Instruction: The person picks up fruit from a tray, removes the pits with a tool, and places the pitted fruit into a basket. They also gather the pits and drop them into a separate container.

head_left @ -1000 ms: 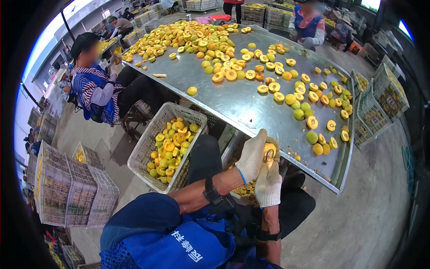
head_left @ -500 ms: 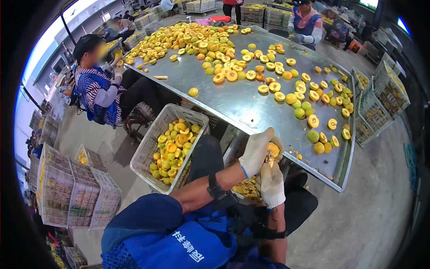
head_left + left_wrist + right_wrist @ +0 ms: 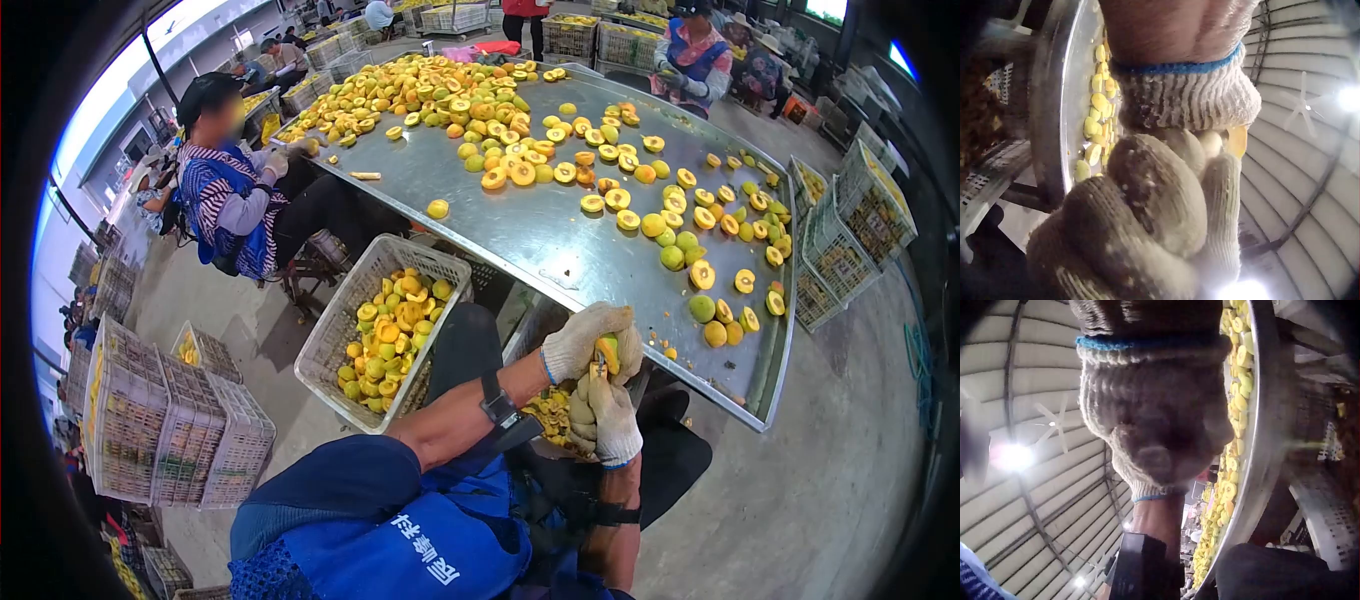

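My bare forearm (image 3: 1179,28) is filling the top, a blue-hemmed knitted cuff (image 3: 1191,100) wrapping the wrist; below it, soiled gloved fingers (image 3: 1160,194) are curling, though I am not managing to tell which hand each belongs to; a yellow-orange bit of fruit (image 3: 1236,140) is peeking out between the cuff and a straighter finger; leftward, yellow fruits (image 3: 1099,103) are lying on a metal table (image 3: 1072,81); rightward, a white fan (image 3: 1304,107) is hanging under the ribbed roof (image 3: 1329,187).

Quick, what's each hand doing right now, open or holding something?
Left hand: closed, holding a fruit.
Right hand: closed, gripping a small tool against it, type unclear.
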The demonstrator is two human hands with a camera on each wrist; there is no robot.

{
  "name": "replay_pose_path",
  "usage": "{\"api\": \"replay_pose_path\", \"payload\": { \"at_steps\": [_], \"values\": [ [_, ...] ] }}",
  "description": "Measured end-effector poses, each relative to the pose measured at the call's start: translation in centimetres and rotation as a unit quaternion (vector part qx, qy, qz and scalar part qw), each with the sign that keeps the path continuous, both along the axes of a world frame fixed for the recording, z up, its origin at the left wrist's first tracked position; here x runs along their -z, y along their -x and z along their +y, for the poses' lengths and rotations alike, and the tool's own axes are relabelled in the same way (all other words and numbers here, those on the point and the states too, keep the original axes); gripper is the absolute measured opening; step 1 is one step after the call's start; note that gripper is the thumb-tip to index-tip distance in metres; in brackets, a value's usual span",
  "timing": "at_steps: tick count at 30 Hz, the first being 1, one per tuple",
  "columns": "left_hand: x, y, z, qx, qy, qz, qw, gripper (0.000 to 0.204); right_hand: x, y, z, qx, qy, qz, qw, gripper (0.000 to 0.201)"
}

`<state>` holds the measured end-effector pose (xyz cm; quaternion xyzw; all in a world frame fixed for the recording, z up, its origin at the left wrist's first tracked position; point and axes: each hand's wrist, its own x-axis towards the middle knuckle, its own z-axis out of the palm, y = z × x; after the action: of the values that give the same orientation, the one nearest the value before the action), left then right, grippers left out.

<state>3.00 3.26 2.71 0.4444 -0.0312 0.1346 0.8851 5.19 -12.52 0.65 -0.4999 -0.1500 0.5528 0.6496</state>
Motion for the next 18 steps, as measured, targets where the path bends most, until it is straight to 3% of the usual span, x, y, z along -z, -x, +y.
{"api": "replay_pose_path", "payload": {
  "at_steps": [2,7,9,11,14,16,18],
  "values": [
    [0.0,0.0,-0.1,0.007,0.007,0.003,1.0,0.06,0.8,-0.3,0.1,-0.002,-0.007,-0.005,1.0,0.03],
    [-0.8,0.5,-0.8,-0.038,0.024,0.149,0.988,0.051,0.9,-1.0,-0.3,-0.01,0.006,-0.026,1.0,0.03],
    [-0.4,0.6,-1.0,-0.035,0.024,0.149,0.988,0.051,1.6,-1.5,-0.6,-0.047,-0.053,0.118,0.99,0.029],
    [0.1,0.6,-0.8,-0.033,0.023,0.149,0.988,0.052,2.4,-1.4,-0.7,-0.038,-0.066,0.115,0.99,0.03],
    [1.1,0.2,0.0,0.029,0.109,0.166,0.98,0.052,3.8,-0.9,-0.8,-0.002,-0.09,0.089,0.992,0.034],
    [1.6,-0.3,0.1,0.033,0.257,0.19,0.947,0.051,4.6,-0.9,-1.1,0.025,-0.099,0.066,0.993,0.037],
    [1.6,-0.1,0.2,0.007,0.243,0.209,0.947,0.05,5.4,-1.5,-1.2,-0.053,-0.142,0.22,0.964,0.041]
  ]
}}
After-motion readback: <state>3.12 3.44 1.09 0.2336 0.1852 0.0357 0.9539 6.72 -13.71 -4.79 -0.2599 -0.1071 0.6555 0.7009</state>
